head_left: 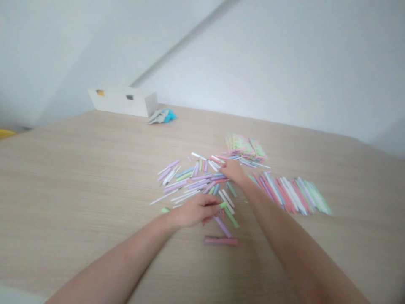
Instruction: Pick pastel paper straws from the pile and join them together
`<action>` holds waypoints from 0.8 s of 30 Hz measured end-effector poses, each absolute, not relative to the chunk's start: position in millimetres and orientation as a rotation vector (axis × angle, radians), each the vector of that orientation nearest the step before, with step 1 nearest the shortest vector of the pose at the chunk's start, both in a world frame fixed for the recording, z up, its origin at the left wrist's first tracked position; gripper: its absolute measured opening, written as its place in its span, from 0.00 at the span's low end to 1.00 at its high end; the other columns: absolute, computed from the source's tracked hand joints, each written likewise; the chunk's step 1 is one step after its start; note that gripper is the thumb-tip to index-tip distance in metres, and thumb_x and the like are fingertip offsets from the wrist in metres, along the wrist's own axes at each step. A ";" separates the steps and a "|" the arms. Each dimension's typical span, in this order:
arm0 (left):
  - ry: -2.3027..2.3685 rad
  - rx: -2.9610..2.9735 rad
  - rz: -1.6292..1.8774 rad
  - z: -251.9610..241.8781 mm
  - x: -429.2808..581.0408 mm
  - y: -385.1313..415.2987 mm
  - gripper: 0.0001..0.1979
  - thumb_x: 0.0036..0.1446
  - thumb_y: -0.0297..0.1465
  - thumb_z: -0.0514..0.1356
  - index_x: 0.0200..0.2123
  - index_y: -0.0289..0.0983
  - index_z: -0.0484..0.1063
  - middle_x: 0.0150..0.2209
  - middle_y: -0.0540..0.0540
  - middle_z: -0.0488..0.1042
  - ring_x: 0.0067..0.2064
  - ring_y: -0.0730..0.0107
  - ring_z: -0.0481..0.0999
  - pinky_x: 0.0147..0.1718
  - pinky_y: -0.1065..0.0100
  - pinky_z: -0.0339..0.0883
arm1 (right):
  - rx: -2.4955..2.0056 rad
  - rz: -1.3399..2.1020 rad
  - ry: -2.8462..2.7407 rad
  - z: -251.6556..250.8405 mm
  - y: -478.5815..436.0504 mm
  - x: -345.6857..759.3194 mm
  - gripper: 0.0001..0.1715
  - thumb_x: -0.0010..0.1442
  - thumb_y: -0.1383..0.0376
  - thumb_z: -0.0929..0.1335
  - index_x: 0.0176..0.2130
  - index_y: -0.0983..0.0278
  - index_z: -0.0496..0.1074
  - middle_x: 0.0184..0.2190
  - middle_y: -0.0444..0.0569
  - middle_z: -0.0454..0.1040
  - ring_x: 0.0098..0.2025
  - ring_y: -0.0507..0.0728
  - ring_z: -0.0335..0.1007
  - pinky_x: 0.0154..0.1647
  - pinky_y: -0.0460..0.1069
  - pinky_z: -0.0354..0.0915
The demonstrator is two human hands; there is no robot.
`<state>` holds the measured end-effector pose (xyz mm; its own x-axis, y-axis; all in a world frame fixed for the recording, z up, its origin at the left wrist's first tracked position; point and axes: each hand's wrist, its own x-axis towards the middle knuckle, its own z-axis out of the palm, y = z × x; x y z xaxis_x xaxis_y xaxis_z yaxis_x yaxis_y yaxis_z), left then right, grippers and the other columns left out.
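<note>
Loose pastel pen-like sticks (198,184) in purple, white, green, blue and pink lie scattered across the middle of the wooden table. My left hand (198,209) is over the near side of this pile, its thumb and fingers closed around a short green pen-like piece (223,205). At the pile's far right, my right hand (233,170) reaches down with its fingers bent together among the sticks; what they grip is blurred and partly hidden. Nearest me, a pink stick (220,241) lies crosswise, below a purple one (223,227).
A row of sticks (292,195) lies side by side to the right of my right forearm. Printed green-and-pink packets (243,145) are stacked behind the pile. Farther back are a white box (122,101) with cut-outs and a grey-and-blue crumpled item (162,116), near the wall.
</note>
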<state>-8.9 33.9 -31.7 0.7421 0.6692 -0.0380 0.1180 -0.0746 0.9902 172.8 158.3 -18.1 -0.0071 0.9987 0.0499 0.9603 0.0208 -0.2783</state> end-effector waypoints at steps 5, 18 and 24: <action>0.649 1.617 0.531 -31.8 -8.7 35.3 0.18 0.60 0.43 0.53 0.37 0.33 0.71 0.20 0.55 0.59 0.20 0.79 0.58 0.19 0.76 0.54 | -1.845 0.298 -1.991 -6.6 129.7 180.6 0.12 0.50 0.68 0.64 0.29 0.69 0.77 0.29 0.53 0.77 0.35 0.57 0.71 0.35 0.46 0.59; 0.748 1.552 0.545 -17.5 -9.0 30.2 0.17 0.56 0.43 0.57 0.38 0.34 0.71 0.25 0.52 0.64 0.26 0.78 0.61 0.20 0.79 0.54 | -1.172 1.295 -1.233 -10.8 10.0 182.6 0.12 0.51 0.57 0.70 0.28 0.63 0.68 0.16 0.37 0.60 0.17 0.47 0.52 0.17 0.43 0.49; 0.730 1.545 0.533 -15.6 -9.4 29.0 0.14 0.58 0.39 0.57 0.40 0.34 0.70 0.27 0.52 0.66 0.27 0.78 0.64 0.22 0.79 0.56 | -1.130 1.275 -1.147 -11.7 1.0 179.1 0.08 0.51 0.63 0.69 0.31 0.63 0.66 0.19 0.39 0.67 0.18 0.47 0.58 0.18 0.43 0.54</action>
